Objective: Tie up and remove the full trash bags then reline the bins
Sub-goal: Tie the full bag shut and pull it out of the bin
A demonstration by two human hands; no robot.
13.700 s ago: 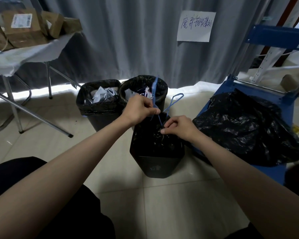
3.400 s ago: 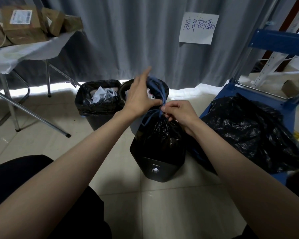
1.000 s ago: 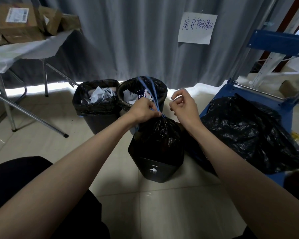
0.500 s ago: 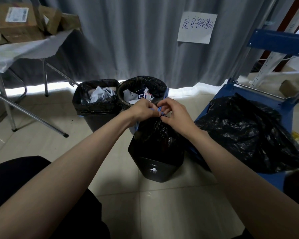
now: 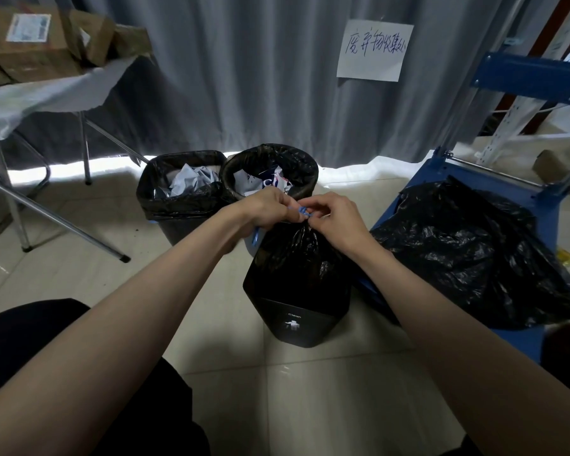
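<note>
Left hand (image 5: 270, 208), right hand (image 5: 334, 216) pinch blue drawstring (image 5: 302, 211) (knotted) atop gathered black bag (image 5: 297, 251).

Two full bins (image 5: 181, 199) close behind

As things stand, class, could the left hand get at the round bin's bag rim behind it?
Probably yes: the round bin stands just beyond the left hand, nothing between. But that hand pinches the blue drawstring, so it must let go first.

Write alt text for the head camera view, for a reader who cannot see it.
Both hands, left hand and right hand, pinch a blue drawstring at the gathered neck of a black trash bag in a black bin. Behind stand two more lined bins holding paper.
</note>
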